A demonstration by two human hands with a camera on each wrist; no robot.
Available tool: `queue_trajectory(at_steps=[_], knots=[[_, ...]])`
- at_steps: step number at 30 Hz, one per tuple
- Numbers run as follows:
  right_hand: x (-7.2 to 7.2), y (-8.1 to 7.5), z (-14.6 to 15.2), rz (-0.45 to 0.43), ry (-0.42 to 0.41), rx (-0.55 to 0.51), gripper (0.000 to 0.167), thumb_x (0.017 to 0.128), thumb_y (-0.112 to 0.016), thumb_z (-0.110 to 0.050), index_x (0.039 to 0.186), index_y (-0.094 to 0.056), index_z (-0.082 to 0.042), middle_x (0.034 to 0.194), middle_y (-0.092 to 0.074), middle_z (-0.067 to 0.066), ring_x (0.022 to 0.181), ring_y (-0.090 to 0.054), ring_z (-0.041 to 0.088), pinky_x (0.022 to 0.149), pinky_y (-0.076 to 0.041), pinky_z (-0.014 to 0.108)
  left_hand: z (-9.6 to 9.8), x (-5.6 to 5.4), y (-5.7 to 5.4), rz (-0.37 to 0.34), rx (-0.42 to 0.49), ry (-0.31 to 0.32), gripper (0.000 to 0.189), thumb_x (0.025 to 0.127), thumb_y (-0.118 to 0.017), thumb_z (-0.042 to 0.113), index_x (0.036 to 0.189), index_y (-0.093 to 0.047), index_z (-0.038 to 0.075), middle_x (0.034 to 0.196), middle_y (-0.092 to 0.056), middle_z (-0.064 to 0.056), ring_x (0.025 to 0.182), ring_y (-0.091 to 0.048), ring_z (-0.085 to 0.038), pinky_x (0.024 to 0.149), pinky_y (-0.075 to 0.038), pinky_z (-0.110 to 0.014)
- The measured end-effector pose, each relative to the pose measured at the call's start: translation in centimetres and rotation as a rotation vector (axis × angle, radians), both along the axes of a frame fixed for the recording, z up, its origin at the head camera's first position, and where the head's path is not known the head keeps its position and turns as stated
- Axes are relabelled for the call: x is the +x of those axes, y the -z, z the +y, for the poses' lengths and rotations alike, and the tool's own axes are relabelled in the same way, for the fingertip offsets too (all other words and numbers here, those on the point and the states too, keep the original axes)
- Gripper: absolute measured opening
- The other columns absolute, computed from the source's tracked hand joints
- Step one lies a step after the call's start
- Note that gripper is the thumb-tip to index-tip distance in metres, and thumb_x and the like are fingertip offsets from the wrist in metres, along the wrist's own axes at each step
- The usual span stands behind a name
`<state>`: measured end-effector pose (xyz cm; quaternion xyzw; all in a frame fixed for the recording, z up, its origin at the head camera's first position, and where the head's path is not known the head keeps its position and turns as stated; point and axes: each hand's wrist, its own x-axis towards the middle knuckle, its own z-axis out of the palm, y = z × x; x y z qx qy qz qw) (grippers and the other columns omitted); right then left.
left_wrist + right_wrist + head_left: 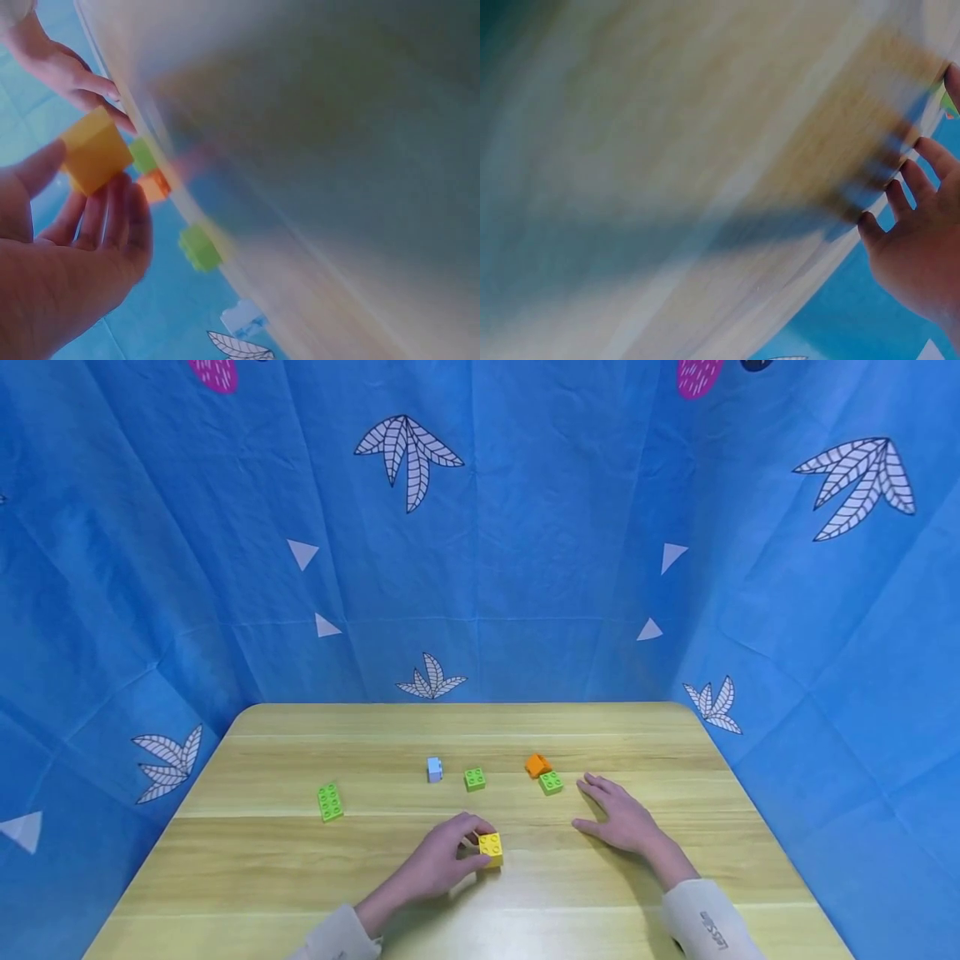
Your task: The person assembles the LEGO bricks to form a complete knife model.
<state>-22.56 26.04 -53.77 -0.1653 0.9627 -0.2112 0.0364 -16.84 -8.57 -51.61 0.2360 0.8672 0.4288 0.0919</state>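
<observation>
A yellow building block point(491, 850) with studs on top is pinched between the thumb and fingers of my left hand point(442, 857), near the front middle of the table. The left wrist view shows the same yellow block point(97, 152) at the fingertips, partly covered by the thumb. Over to the right, my right hand point(618, 817) rests on the table with its fingers spread and nothing held. Nearest to it is a small green block point(551, 782), just left of its fingertips. In the right wrist view the right hand's fingertips point(866, 219) touch the wooden surface.
An orange block point(537, 766) lies against the right green block. Farther left are another small green block point(475, 779), a light blue block point(434, 769) on its side and a longer green block point(330, 802). A blue patterned curtain point(480, 568) surrounds the wooden table point(247, 860).
</observation>
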Motion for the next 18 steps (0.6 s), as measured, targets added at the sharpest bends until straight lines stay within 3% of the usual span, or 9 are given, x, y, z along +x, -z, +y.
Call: queue_trajectory(at_steps=[7, 18], knots=[[0.0, 0.2, 0.1, 0.007, -0.008, 0.008, 0.079, 0.095, -0.068, -0.051, 0.152, -0.047, -0.001, 0.162, -0.038, 0.023, 0.147, -0.035, 0.050, 0.116, -0.035, 0.069, 0.6, 0.2, 0.2, -0.018, -0.016, 0.021, 0.036, 0.092, -0.077, 0.024, 0.126, -0.067, 0.018, 0.118, -0.067, 0.009, 0.106, -0.063, -0.010, 0.091, -0.055, -0.025], [-0.1, 0.2, 0.1, -0.015, 0.004, 0.000, 0.078, 0.095, -0.070, -0.048, 0.153, -0.046, -0.002, 0.164, -0.037, 0.020, 0.149, -0.033, 0.048, 0.118, -0.033, 0.068, 1.1, 0.3, 0.2, -0.045, -0.006, 0.057, 0.035, 0.092, -0.078, 0.024, 0.125, -0.067, 0.018, 0.118, -0.067, 0.006, 0.106, -0.064, -0.013, 0.091, -0.055, -0.024]])
